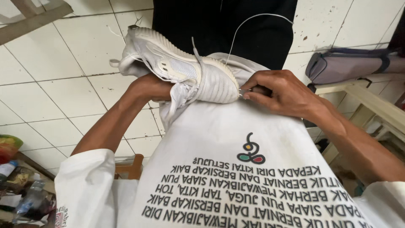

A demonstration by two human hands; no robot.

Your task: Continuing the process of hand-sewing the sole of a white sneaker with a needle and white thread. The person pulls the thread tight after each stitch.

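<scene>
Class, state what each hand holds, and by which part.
Left hand grips the white shoe from beneath, midway along. Right hand pinches a needle at the toe.

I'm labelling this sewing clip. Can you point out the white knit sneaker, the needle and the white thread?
White knit sneaker (177, 67), head view: on its upper side panel.
Thin metal needle (244, 90), head view: shaft at the right fingertips, by the toe.
White thread (253, 19), head view: top of its loop.

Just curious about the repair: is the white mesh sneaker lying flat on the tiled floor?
No, the white mesh sneaker rests on the cloth-covered lap, gripped by the left hand.
</scene>
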